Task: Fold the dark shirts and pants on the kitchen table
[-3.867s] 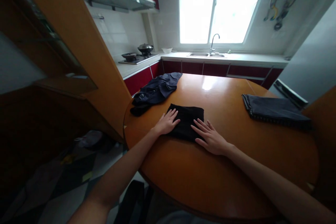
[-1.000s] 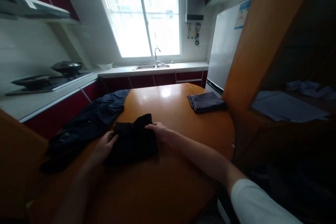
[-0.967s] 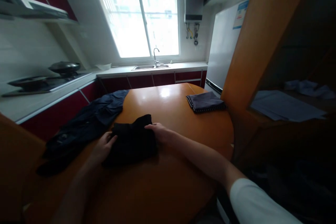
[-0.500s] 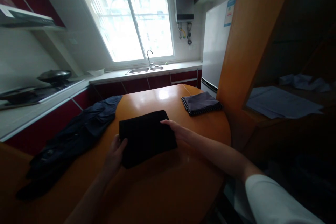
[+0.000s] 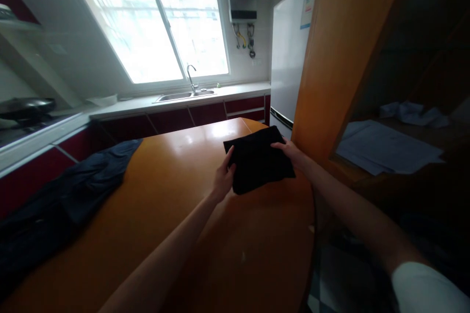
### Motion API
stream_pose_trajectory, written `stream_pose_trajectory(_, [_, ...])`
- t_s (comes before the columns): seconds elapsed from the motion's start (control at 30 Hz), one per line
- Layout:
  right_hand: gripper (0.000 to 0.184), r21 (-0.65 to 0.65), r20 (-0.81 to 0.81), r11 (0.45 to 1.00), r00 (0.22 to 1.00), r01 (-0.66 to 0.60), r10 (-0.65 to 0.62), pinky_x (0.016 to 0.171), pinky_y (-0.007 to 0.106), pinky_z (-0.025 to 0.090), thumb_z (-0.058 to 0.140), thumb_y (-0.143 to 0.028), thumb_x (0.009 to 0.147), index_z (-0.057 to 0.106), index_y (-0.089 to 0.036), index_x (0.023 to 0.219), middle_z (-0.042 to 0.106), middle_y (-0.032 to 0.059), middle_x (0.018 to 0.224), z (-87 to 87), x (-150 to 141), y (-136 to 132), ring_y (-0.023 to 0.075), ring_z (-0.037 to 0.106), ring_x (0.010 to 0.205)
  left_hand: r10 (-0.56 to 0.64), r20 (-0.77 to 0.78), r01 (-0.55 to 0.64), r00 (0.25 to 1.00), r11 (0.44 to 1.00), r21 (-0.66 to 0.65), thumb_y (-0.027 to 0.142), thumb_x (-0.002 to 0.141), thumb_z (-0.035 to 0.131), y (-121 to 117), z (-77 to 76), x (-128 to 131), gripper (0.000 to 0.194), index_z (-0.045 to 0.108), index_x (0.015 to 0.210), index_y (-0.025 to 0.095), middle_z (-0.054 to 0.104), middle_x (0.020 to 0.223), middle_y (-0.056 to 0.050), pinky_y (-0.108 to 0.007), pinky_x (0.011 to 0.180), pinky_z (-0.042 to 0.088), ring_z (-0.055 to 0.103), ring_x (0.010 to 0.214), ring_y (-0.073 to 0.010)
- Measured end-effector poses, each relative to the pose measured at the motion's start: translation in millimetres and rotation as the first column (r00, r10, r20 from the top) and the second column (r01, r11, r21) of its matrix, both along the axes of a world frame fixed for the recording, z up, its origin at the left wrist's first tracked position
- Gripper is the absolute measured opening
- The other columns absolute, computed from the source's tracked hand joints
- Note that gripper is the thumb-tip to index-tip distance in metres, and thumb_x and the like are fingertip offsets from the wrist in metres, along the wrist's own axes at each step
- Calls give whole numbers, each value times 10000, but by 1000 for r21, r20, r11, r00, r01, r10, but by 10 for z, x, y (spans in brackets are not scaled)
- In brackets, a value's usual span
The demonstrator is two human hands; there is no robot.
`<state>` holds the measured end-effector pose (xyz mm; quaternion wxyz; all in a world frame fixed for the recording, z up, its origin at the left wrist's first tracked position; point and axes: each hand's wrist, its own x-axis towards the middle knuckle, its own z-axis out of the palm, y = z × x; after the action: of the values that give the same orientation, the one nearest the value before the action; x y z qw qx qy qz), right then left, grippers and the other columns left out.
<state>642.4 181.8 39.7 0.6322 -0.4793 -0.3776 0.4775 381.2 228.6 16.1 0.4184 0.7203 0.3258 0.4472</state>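
I grip the black cloth (image 5: 259,161) over the table's (image 5: 176,195) right end, my left hand (image 5: 223,176) on its left edge, my right hand (image 5: 290,151) on its right. Most of my fingers are hidden behind it, and so, it seems, is the grey stack seen there half a second ago; whether they touch I can't tell. The cloth has moved rightward across the table. It looks flat, its folds lost in black. Along the table's left lies the navy garment (image 5: 66,200), cut off.
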Motion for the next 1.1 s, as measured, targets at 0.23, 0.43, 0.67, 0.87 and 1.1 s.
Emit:
stream_pose_trajectory(0.23, [215,-136,55,988,996,79,-72,688,307,580,639,-144,824,638,-156,1039,734,59,797,274,751,728,173,663,647,-16,76,16,997,1000,-2,80,859,526,857,70,866,716,374,1550,190,516,1502,-50,-350,1187,326,463,1387,-208])
stream_pose_trajectory(0.43, [140,-502,7,862,996,-73,88,627,326,592,647,-246,870,676,-111,889,727,101,709,127,877,1129,210,684,616,-1,105,40,994,927,-372,77,870,545,1223,-189,1074,786,252,1591,187,501,1507,-110,-266,988,525,609,1221,-183])
stream_pose_trajectory(0.67, [137,-497,310,858,950,130,36,635,328,594,722,-227,838,684,-99,861,734,118,736,-80,938,1240,212,695,643,-7,20,16,1000,872,-489,192,883,632,1108,-200,930,780,287,1577,282,565,1423,-111,-195,682,557,676,920,-144])
stream_pose_trajectory(0.87, [259,-368,576,868,814,334,-68,666,306,560,820,-223,748,680,-97,927,726,107,809,-88,940,1098,217,689,719,-139,-106,66,985,857,-512,250,811,752,940,-87,762,796,409,1529,238,665,1186,-121,-223,617,512,635,752,-131])
stream_pose_trajectory(1.1, [502,-274,777,865,627,421,-59,927,368,507,892,-157,609,676,-104,1059,704,155,1084,-37,944,1005,290,649,1068,-158,-284,20,946,900,-436,170,757,765,947,68,753,701,543,1420,116,660,1160,-171,-384,857,544,651,1039,-294])
